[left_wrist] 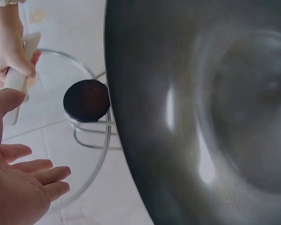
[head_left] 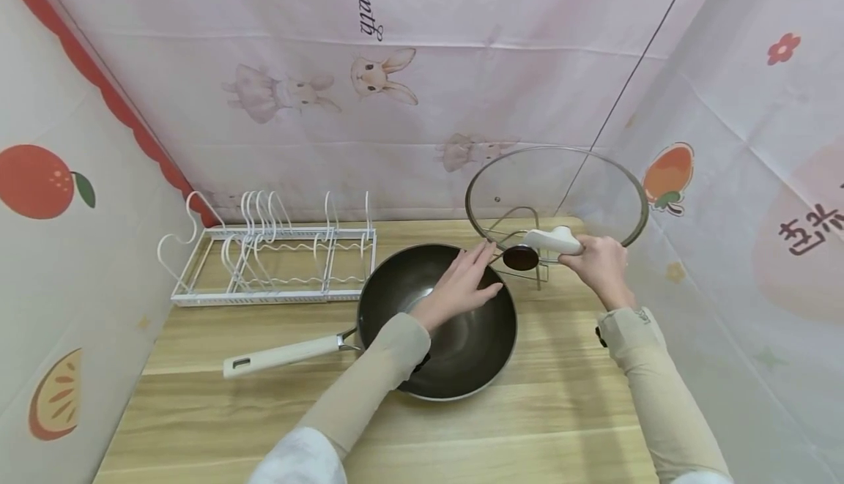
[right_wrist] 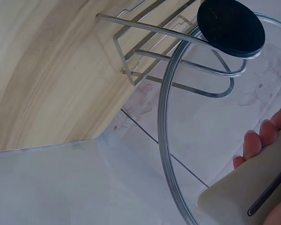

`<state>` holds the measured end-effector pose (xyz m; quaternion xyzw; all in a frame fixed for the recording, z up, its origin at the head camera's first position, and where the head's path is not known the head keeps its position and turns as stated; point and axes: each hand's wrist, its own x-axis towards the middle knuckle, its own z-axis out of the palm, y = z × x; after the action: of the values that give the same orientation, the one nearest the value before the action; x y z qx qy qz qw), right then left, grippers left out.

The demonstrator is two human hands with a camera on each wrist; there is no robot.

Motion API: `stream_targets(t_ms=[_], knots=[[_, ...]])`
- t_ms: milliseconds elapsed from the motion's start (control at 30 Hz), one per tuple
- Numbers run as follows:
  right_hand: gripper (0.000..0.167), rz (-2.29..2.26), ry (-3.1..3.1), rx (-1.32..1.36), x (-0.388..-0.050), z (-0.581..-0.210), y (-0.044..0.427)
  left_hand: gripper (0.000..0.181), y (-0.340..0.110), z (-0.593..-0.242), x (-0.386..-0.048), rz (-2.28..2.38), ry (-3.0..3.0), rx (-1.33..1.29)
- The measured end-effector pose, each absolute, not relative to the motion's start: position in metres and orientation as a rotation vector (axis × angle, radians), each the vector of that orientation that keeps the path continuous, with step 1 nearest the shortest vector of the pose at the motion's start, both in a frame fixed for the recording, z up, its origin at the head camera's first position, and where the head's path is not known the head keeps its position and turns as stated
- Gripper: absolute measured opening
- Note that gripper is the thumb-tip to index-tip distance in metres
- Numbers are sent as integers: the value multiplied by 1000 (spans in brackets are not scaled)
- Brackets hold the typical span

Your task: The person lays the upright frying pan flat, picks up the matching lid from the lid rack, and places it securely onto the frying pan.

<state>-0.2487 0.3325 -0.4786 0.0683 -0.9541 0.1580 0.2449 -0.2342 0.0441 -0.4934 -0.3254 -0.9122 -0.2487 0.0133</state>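
Observation:
My left hand [head_left: 458,290], fingers extended, hovers over the far right part of a dark wok [head_left: 478,348] with a cream handle [head_left: 283,356]. The left wrist view shows its palm and no object in it. With my right hand [head_left: 603,264] I grip a cream handle-like piece [head_left: 554,239], which has a dark slot in the right wrist view. Whether it joins the lid I cannot tell. Behind it, a glass lid [head_left: 557,195] with a metal rim stands upright at a wire stand [right_wrist: 154,29]. A dark round knob [head_left: 521,258] lies near my left fingertips.
A white wire rack [head_left: 270,297] with upright loops stands at the back left of the wooden table [head_left: 554,411]. Printed curtains [head_left: 297,1] enclose the table at the back and both sides.

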Motion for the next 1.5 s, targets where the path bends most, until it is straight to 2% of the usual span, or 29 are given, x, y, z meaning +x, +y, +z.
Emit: stream_targets(t_ms=[267,533,933,1233,1500], knots=[[16,438,-2628,145,-243,-468,332,72,19,-492,-227,-745,-2752,-1013],[15,446,-2609,133,-238,-457,329,71,-9,-493,-215,-519,-2638,-1034],[15,491,-2572,121,-236,-448,330,75,-61,-497,-191,-419,-2637,-976],[16,520,-2586,95,-230,-440,330,80,-104,-511,-167,-349,-2688,-918],[12,508,-2571,75,-223,-432,331,88,-152,-542,-143,-271,-2727,-810]])
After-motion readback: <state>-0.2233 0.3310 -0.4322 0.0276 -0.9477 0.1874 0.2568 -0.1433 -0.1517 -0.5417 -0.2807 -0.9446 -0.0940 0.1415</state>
